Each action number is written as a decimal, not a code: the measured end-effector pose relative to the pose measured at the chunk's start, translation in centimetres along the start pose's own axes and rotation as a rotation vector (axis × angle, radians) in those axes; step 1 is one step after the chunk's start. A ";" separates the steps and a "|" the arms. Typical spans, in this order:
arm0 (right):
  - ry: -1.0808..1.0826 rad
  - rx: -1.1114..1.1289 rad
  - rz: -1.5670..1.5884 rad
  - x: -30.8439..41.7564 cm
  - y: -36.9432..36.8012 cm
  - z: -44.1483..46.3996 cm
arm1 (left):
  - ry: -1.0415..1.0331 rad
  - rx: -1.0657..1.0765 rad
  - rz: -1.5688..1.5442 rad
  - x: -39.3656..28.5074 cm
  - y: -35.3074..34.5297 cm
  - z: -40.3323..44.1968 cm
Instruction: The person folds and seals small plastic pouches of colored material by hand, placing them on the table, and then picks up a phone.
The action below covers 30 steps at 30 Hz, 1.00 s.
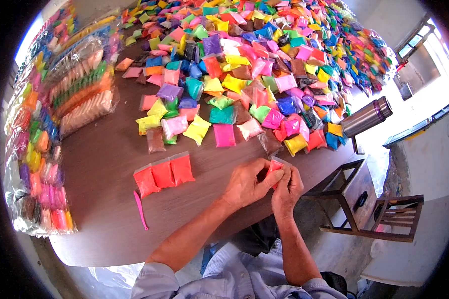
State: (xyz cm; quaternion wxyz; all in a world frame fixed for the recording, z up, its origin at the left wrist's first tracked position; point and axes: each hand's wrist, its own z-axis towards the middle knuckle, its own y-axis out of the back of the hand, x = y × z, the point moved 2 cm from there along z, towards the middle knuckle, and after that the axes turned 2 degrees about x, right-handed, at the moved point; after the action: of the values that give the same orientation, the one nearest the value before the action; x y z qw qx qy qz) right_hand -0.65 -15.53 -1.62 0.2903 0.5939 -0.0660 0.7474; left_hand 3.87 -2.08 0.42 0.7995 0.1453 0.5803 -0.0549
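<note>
Both hands meet above the table's near edge, around a small red packet [275, 171] with a clear top strip. My left hand [248, 183] is closed on it, thumb and fingers pinching from the left. From the right, my right hand [288, 189] grips the same packet, its fingers bent over it and hiding part of it. Left of the hands, a row of red packets [163, 174] lies side by side on the table. Just below that row is a slim pink plastic stick [140, 211], lying flat.
A large heap of small colourful packets [222, 115] covers the far side of the brown table [100, 199]. Bigger clear bags of coloured packets [87, 107] are stacked at left. A steel flask [367, 116] leans at right, above a wooden stool [354, 199] beside the table.
</note>
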 end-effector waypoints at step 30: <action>-0.066 0.010 0.040 0.8 -0.3 0.2 | -0.005 0.020 0.093 1.5 -0.2 -0.4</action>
State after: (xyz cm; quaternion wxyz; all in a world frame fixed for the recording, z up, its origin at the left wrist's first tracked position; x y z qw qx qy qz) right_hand -0.40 -15.12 -0.88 0.2699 0.6184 -0.0835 0.7333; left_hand 3.93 -2.03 -1.16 0.8012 0.1799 0.5702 -0.0238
